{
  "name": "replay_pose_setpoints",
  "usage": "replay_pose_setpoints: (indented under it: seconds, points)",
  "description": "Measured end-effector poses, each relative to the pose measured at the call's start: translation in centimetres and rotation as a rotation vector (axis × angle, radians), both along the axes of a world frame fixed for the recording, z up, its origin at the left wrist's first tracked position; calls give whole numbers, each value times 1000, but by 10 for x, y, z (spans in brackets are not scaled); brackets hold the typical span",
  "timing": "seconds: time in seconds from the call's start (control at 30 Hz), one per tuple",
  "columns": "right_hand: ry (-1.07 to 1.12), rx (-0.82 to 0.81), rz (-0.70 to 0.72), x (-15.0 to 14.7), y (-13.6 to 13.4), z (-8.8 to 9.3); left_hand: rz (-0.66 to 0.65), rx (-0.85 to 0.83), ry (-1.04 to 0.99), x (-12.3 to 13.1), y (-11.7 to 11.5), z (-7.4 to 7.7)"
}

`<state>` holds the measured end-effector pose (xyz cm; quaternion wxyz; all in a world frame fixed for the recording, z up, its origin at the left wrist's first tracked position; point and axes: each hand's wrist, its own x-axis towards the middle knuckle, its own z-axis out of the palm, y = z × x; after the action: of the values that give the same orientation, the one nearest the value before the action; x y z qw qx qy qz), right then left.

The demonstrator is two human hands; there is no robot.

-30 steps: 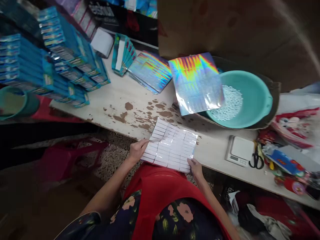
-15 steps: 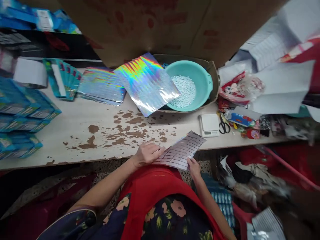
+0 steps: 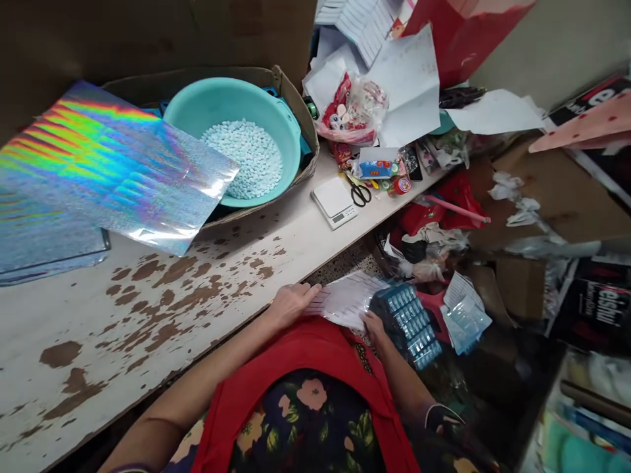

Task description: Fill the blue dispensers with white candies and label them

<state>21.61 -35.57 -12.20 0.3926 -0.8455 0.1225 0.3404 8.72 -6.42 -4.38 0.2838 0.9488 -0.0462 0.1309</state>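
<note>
My left hand (image 3: 292, 303) and my right hand (image 3: 374, 328) hold a thin, shiny sheet with grid lines (image 3: 348, 297) in front of the red apron (image 3: 261, 378). Thumb and fingers of the left pinch its left end; the right grips its lower right edge. A larger holographic foil sheet (image 3: 128, 167) leans over the rim of a turquoise basin (image 3: 185, 108). Inside the basin lie many small pale tablet-like pieces (image 3: 249, 154). Under the foil sheet, at far left, is a stack of silvery sheets (image 3: 46, 240).
On the stained white table (image 3: 290, 243) lie a small digital scale (image 3: 334, 200), black scissors (image 3: 361, 195) and sweet wrappers (image 3: 377, 167). A cardboard box (image 3: 283, 85) surrounds the basin. Right of my lap sits a blue stack of clear-topped packs (image 3: 411, 325). Papers (image 3: 409, 85) cover the back corner.
My view has swung right, so table things appear farther left and more of the right side shows. Both hands still grip the sheet, which now looks paler and flatter, over the blue packs' side.
</note>
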Motion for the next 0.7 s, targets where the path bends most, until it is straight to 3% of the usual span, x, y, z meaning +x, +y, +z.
replay_pose_setpoints:
  seconds: [0.13, 0.2, 0.27, 0.33, 0.4, 0.57, 0.7]
  points:
    - [-67, -347, -70, 2, -72, 36, -29, 24, 373, 1, -6, -27]
    - [-89, -468, -89, 13, -92, 45, -19, -11, 429, -6, -3, -35]
    - [-101, -530, -85, 32, -95, 42, 19, -29, 459, -18, 3, -41]
    - [-90, -538, -50, 54, -84, 25, 63, -25, 514, -31, 14, -46]
    - [-51, -507, 11, 77, -60, -3, 110, -1, 607, -44, 26, -50]
    - [22, -329, 169, 108, 23, -78, 209, 192, 848, -69, 55, -47]
    - [35, -170, 256, 115, 78, -105, 251, 306, 946, -63, 68, -41]
